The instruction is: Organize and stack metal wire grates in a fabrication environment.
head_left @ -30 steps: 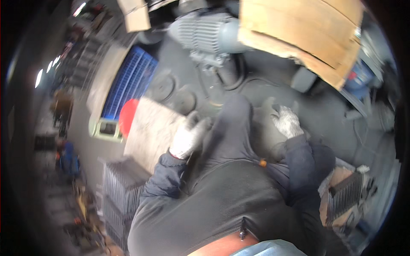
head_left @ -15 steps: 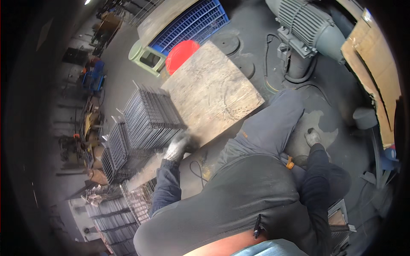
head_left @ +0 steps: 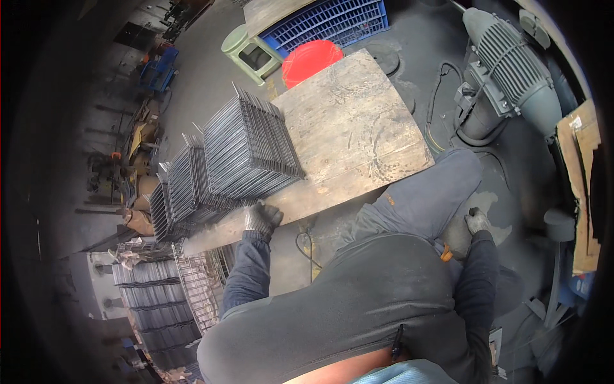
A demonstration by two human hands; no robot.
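Note:
My left hand [head_left: 263,218], in a grey-white work glove, is at the near edge of the wooden board [head_left: 358,128]. Its fingers are curled; whether they grip the edge or something small is hidden. Just beyond it stands a tall stack of grey wire racks [head_left: 246,153], with lower stacks of racks [head_left: 182,182] stepping down to the left. Off to the right, beside my bent leg, my gloved right hand [head_left: 477,221] hangs low over the floor. Its fingers are curled in, and nothing shows in them.
Behind the board are a red round stool [head_left: 312,61], a pale green stool [head_left: 246,54] and a blue plastic crate [head_left: 326,29]. A grey motor [head_left: 511,67] with cables stands at the far right, near cardboard [head_left: 579,185]. More bundled metal pieces [head_left: 157,307] lie at the near left.
The view has shifted, so the board and racks appear farther right and higher. My left hand has moved left along the board's near edge, away from the tall stack's corner. My right hand stays low.

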